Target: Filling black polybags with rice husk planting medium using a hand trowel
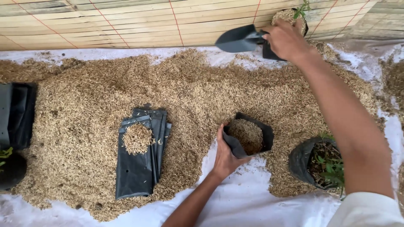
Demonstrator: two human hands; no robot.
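Observation:
My left hand grips the near rim of a small black plastic grow bag that stands open and is filled with rice husk. My right hand reaches far forward and holds a dark hand scoop by its handle, its blade pointing left above the husk pile. Right behind that hand stands a black bag filled with husk holding a small green seedling.
A wide heap of rice husk covers a white sheet. A stack of flat black bags lies on it with husk on top. Another bag with a green plant stands at right. More black bags lie at left. A bamboo mat wall runs behind.

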